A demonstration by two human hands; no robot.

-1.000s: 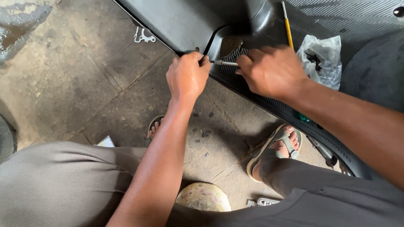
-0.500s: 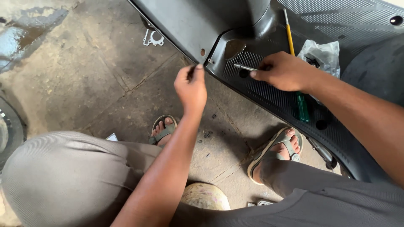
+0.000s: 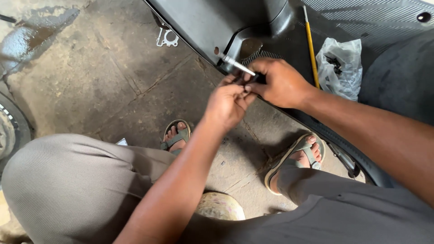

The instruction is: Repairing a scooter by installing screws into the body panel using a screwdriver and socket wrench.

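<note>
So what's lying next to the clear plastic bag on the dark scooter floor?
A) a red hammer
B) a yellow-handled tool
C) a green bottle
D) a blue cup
B: a long thin yellow-handled tool lies on the ribbed scooter floorboard, just left of the clear plastic bag of small dark parts; no hammer, cup or bottle shows there.

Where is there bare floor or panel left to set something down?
Bare concrete floor between the wet patch, metal gasket and left knee. Crowded: both hands, left and right, meet at the panel edge; yellow screwdriver and plastic bag fill the footboard.
</note>
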